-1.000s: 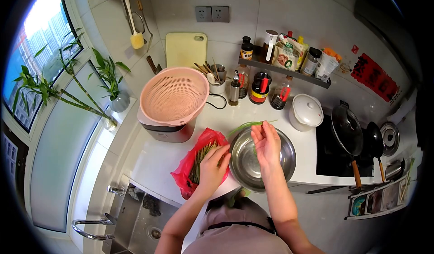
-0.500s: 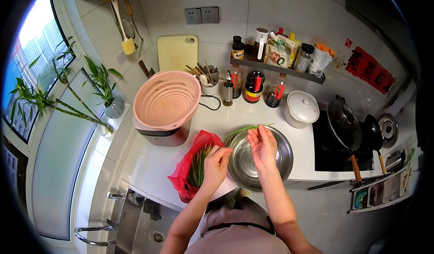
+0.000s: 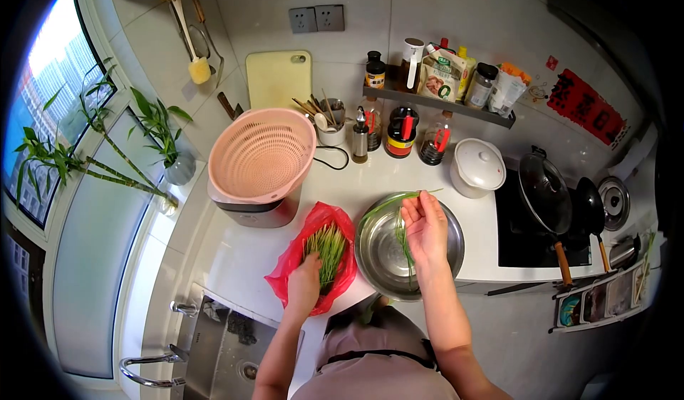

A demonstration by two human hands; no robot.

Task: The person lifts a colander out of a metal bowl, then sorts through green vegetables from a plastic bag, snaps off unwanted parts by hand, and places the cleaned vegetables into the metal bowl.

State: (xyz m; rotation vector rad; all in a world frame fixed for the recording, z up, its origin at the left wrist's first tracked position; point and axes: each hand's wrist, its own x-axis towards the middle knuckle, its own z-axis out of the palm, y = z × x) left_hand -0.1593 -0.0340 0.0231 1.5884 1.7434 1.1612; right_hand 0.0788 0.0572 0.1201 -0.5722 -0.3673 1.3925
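Note:
My left hand [image 3: 305,284] reaches into a red plastic bag [image 3: 281,270], its fingers curled on a bundle of chives [image 3: 328,249] whose pale ends show at the top. Over a stainless steel bowl [image 3: 450,257], my right hand [image 3: 426,232] is palm up, thumb and fingers pinching a few long green chives [image 3: 388,200]. Some of these strands bend left along the bowl's rim, and others hang down inside it. The exact grip of the left fingertips is partly hidden among the stalks.
A pink colander [image 3: 263,158] sits on a grey appliance [image 3: 263,213] at the left. Sauce bottles [image 3: 400,133] and a white lidded pot [image 3: 477,168] stand behind the bowl. The sink [image 3: 214,350] is at lower left, the stove with a lidded pan [image 3: 545,193] at right.
My left hand has moved from beside the bowl down and left into the red bag. The right hand stays over the bowl, shifted slightly right, and the bag's chives are more exposed.

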